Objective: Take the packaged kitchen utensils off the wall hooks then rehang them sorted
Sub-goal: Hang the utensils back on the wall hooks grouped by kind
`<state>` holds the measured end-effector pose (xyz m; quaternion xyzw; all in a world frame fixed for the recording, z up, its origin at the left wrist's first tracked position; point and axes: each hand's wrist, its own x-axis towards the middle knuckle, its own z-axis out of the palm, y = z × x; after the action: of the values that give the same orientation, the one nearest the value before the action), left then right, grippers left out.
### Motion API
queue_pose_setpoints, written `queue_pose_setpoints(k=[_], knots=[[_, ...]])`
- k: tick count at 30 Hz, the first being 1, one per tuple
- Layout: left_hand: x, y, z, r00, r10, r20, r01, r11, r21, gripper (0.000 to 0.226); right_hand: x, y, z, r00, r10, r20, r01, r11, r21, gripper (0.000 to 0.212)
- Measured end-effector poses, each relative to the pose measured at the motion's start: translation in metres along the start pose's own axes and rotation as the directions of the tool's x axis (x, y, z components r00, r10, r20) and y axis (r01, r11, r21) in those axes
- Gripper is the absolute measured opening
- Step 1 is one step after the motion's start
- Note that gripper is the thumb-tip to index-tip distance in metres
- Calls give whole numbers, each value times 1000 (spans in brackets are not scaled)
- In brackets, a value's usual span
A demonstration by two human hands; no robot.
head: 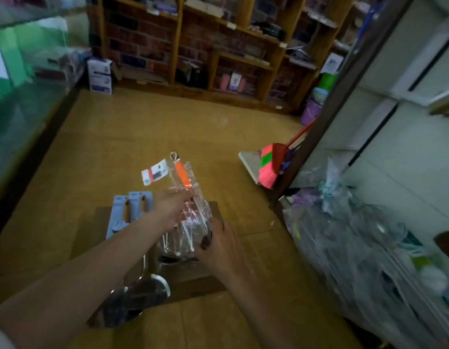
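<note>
The packaged utensil (183,178), with an orange handle and a metal ring at its tip, is sitting inside a clear plastic wrap and is pointing up toward 12 o'clock, near the middle of the view, above an open cardboard box (193,285). A white and red tag (154,175) is hanging off the wrap at 10 o'clock from the handle. The left hand (171,206) is gripping the wrap just below the orange handle, with its fingers curled around it. The right hand (218,245) is holding the lower end of the same package at 5 o'clock, also with fingers curled on it. In the box, blue-carded utensils (132,210) are lying at 9 o'clock from the left hand, and shiny metal ladles (142,290) are lying at 7 o'clock, partly under the left forearm. The box is standing on a tan floor (142,134). A pink and green broom (271,165) is leaning at 3 o'clock. Clear plastic bags (356,248) are piling at 4 o'clock. Wooden shelves (243,59) are standing at 12 o'clock, with a white box (100,74) at 11 o'clock and a purple bucket (310,113) at 2 o'clock.
</note>
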<state>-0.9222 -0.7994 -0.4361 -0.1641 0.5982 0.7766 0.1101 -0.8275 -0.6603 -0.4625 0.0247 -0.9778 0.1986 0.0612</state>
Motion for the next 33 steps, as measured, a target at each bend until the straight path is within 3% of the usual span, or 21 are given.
queue_pose_setpoints(k=[2, 7, 10, 15, 22, 33], knots=[[-22, 14, 29, 999, 44, 29, -44, 999, 29, 32, -17, 10, -29, 997, 12, -75, -12, 1000, 13, 67], [-112, 47, 135, 957, 210, 202, -234, 967, 100, 11, -67, 54, -120, 949, 94, -301, -82, 995, 53, 56], [-182, 55, 204, 888, 281, 364, -323, 945, 59, 13, -112, 85, -179, 897, 127, -423, -103, 992, 80, 73], [-296, 47, 320, 720, 309, 622, -412, 911, 24, 9, -210, 148, -273, 794, 232, -561, -224, 971, 84, 74], [-470, -10, 478, 454, 237, 859, -423, 906, -26, 14, -385, 241, -390, 554, 389, -736, -472, 875, 107, 77], [-713, -95, 615, 97, 164, 982, -427, 898, -107, 12, -612, 321, -492, 216, 413, -885, -636, 747, 193, 74]])
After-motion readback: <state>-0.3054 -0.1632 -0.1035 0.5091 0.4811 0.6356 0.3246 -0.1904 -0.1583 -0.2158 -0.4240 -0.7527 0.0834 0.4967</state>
